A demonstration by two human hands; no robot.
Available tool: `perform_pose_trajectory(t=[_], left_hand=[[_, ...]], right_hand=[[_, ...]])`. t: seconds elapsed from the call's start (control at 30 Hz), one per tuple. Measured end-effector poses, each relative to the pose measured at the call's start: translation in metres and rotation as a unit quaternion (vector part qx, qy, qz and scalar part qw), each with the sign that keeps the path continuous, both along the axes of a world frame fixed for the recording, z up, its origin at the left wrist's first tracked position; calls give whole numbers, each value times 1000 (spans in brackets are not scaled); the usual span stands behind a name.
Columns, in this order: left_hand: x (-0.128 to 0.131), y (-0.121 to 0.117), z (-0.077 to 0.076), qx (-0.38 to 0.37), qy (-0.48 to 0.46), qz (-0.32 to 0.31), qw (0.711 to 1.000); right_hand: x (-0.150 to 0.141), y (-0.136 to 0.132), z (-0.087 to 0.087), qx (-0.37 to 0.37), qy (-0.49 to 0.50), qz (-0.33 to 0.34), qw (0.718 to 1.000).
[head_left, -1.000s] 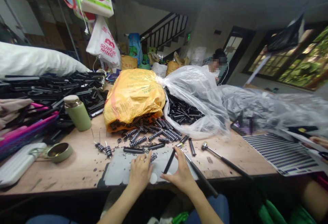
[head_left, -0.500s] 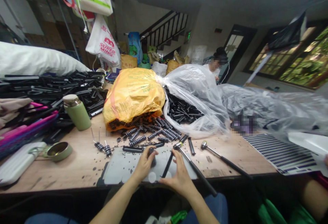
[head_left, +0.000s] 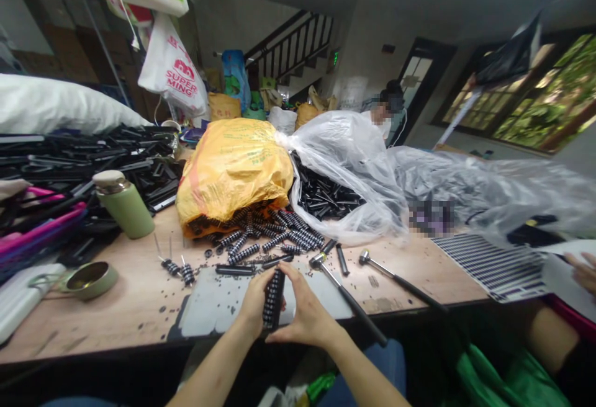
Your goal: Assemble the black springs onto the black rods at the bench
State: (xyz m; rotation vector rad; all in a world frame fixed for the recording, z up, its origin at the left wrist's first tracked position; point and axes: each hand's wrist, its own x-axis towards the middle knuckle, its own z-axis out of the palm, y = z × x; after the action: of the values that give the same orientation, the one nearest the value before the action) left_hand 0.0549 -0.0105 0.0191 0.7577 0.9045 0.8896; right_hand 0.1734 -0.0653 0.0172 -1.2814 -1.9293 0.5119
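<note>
Over the front of the grey board (head_left: 209,304), a black strip studded with pale dots (head_left: 274,298) stands almost upright between my hands. My left hand (head_left: 254,301) is closed round its left side. My right hand (head_left: 310,314) clasps it end to end, fingertips at the top and thumb at the bottom; a plain black bar seems to lie against the strip, mostly hidden. Behind the hands are black bars (head_left: 235,270). To the right, a hammer (head_left: 342,292) lies across the board's edge.
Black-and-white ribbed pieces (head_left: 298,236) spill from a yellow sack (head_left: 237,159). A clear plastic bag (head_left: 354,146) holds black parts. A second hammer (head_left: 400,280) lies right, near a striped sheet (head_left: 488,267). A green flask (head_left: 123,205) stands left. Another person's hand (head_left: 584,273) is at far right.
My right hand has moved left with the black bar and now meets the left hand at the dotted strip. The strip has turned its dotted face toward me. The view has shifted slightly.
</note>
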Motion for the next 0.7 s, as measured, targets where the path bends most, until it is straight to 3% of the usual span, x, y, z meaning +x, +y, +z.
perform_pose_trajectory(t=[0.23,0.57,0.63,0.7], left_hand=[[4,-4,6,-1,8,-21,1000],[3,4,6,-33,51,-76,995],[2,5,-1,16,81,-86,993],[1,4,-14,152,149,-83,974]], right_hand=[[-3,3,-2,-28,27,2,999],[-15,0,-12,-36,111,-65,991],[-17,0,-17,-27,107,-87,990],[-20,2,-27,-10,93,-124,988]])
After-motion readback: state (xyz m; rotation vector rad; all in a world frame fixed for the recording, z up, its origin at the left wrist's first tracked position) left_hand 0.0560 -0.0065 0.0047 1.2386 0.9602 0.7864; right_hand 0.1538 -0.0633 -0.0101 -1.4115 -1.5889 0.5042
